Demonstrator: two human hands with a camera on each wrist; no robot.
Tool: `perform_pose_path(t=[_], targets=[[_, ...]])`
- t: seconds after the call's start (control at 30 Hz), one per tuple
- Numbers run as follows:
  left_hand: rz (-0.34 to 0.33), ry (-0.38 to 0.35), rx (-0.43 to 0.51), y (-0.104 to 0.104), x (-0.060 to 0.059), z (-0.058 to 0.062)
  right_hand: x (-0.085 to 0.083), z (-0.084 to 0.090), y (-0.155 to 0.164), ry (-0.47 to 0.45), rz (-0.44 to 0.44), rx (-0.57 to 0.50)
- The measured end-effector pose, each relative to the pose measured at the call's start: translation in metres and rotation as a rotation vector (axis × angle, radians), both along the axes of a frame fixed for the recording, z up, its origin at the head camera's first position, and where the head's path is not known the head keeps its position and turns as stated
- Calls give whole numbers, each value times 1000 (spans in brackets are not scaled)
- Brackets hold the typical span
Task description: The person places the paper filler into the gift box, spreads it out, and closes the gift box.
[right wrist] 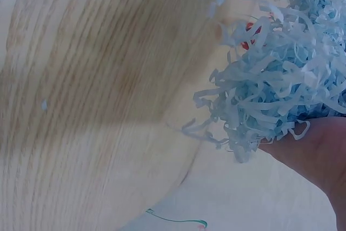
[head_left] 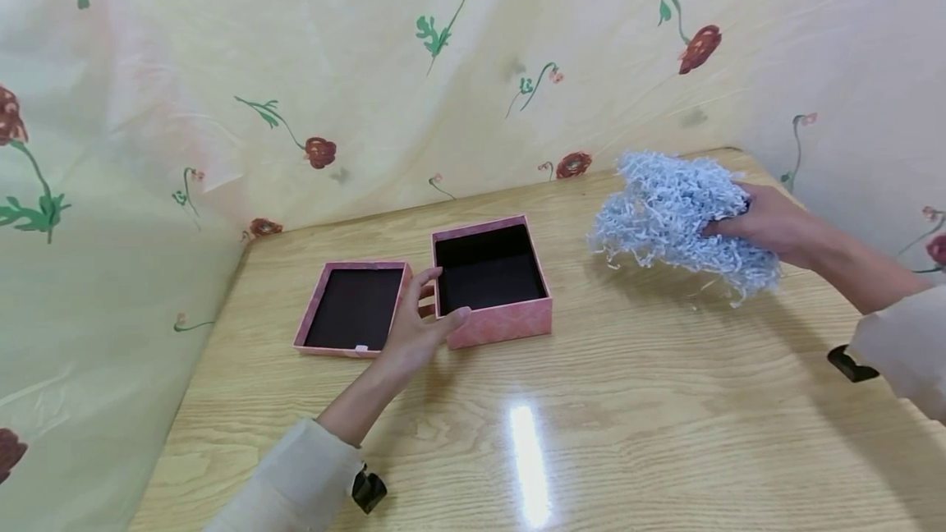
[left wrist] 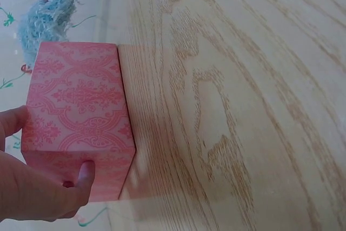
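A pink patterned box (head_left: 510, 321) with a black inside stands open-topped on the table. My left hand (head_left: 417, 327) holds it at its near left corner, thumb over the front rim and a fingertip at the left rim. Bent fingers (left wrist: 85, 177) press its side wall in the left wrist view. Off to the right, my right hand (head_left: 769, 224) grips a big loose clump of light blue shredded paper (head_left: 665, 204) above the table. Strands (right wrist: 270, 90) hang from the clump and hide most of those fingers.
The box's shallow pink lid (head_left: 355, 306) lies inside-up left of the box, near the left forearm. A flower-printed curtain (head_left: 384, 89) borders the wooden table (head_left: 628, 417) at the back and sides. One small paper scrap (right wrist: 44, 104) lies on the wood.
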State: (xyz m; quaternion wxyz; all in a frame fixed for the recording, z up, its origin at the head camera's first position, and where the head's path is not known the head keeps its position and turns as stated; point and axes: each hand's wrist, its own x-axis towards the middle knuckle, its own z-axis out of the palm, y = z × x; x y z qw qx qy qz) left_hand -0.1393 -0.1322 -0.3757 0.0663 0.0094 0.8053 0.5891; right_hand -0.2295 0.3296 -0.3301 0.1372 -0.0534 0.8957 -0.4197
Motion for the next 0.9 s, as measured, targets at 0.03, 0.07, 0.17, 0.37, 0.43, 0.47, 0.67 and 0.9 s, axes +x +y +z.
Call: perform_pose_path(t=[0.03, 0.07, 0.17, 0.37, 0.43, 0.47, 0.67, 0.9], targets=[[0, -1, -1, 0, 0, 0, 0, 1, 0, 3, 0, -1], [-1, -2, -2, 0, 1, 1, 0, 1, 0, 10, -1, 10], [1, -4, -6, 1, 1, 1, 0, 1, 3, 61, -15, 22], [-3, -3, -12, 1, 0, 0, -1, 6, 8, 124, -31, -35], [-5, -6, -10, 0, 0, 0, -3, 11, 9, 115, -25, -35], [-4, -8, -10, 0, 0, 0, -4, 14, 9, 116, -24, -30], [-3, -18, -20, 0, 2, 1, -6, 32, 11, 101, -42, -111], [-7, -17, -23, -1, 0, 0, -7, 46, 10, 107, -43, -219]])
